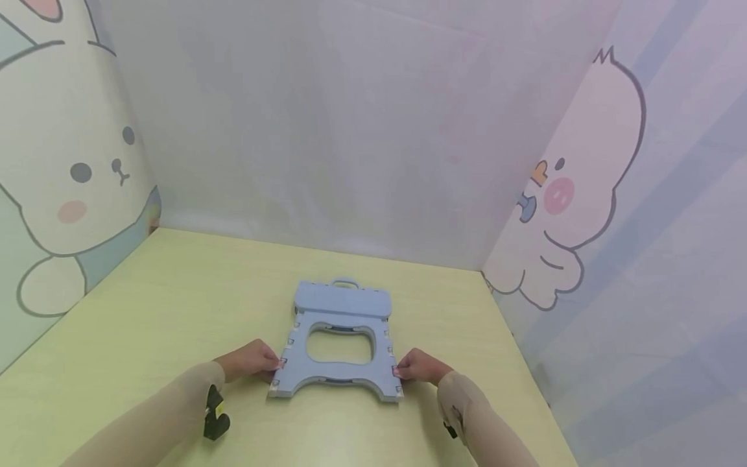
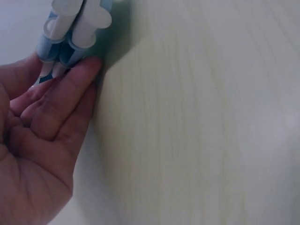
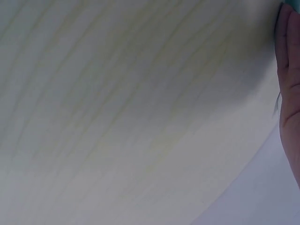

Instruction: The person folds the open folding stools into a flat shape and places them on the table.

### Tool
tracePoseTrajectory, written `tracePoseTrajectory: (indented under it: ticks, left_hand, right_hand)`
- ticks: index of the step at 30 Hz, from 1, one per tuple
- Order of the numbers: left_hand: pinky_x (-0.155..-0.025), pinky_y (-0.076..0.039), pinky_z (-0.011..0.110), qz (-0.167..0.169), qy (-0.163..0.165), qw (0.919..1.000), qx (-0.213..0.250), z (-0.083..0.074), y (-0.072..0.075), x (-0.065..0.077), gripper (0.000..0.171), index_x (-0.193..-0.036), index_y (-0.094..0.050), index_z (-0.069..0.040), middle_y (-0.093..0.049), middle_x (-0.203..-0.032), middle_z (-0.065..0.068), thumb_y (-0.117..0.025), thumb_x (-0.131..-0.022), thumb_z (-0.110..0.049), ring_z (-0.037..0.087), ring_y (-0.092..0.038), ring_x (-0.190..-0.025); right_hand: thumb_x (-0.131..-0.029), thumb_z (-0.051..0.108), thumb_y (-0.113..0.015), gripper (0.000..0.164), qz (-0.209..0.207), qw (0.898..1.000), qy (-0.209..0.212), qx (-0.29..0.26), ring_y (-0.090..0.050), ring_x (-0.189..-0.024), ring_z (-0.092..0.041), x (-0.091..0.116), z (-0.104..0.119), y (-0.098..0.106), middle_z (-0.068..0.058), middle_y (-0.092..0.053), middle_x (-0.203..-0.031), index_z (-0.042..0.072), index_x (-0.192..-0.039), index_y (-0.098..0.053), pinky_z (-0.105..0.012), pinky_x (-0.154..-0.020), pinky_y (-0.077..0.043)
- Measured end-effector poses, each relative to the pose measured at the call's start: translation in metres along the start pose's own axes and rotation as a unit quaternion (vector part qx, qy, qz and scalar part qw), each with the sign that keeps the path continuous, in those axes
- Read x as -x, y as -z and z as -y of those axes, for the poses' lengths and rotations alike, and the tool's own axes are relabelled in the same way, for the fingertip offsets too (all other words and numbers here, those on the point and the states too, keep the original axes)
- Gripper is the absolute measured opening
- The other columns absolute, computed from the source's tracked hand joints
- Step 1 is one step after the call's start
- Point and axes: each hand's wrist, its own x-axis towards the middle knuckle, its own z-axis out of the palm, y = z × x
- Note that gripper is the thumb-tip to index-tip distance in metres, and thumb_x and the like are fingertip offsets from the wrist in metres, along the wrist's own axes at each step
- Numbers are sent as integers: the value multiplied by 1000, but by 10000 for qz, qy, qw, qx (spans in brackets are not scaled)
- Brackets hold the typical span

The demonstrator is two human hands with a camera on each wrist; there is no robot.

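A light blue folding step stool (image 1: 344, 337) is folded flat, with its carry handle (image 1: 345, 281) at the far end and its legs toward me. My left hand (image 1: 252, 360) grips the left side edge near the leg end. In the left wrist view, the thumb of the left hand (image 2: 44, 126) lies on one side of the stool's hinged edge (image 2: 72, 35), the fingers on the other. Opposite it, my right hand (image 1: 423, 367) pinches the right side edge. Only part of the right hand (image 3: 291, 79) shows in the right wrist view, its fingertips cut off.
The pale yellow wood-grain table (image 1: 192, 292) extends around the stool. A grey-white sheet (image 1: 327, 143) hangs behind it. Printed cloth walls stand left and right, with a rabbit (image 1: 70, 149) and a chick (image 1: 589, 149). A black strap piece (image 1: 216, 415) hangs by the left sleeve.
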Motion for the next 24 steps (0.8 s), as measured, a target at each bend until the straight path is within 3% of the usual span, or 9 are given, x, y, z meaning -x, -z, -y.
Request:
tracePoseTrajectory:
  ticks: [13, 24]
  left_hand:
    - [-60, -46, 28, 37, -12, 10000, -92, -3, 1, 1, 17, -81, -70, 9, -67, -71, 7, -61, -89, -4, 12, -53, -61]
    - [-69, -54, 35, 124, 46, 9999, 53, -2, 2, 0, 15, -82, -70, 8, -71, -76, 16, -60, -87, -2, 25, -69, -70]
  right_hand:
    - [-89, 9, -65, 20, 26, 9999, -96, 13, -61, -68, -9, 4, 7, 0, -16, -72, -80, -10, -91, -71, -27, -67, -52]
    - [-91, 11, -64, 20, 182, 9987, -427, 226, -61, -68, -9, 3, 15, 4, -12, -72, -80, -7, -91, -72, -28, -69, -52]
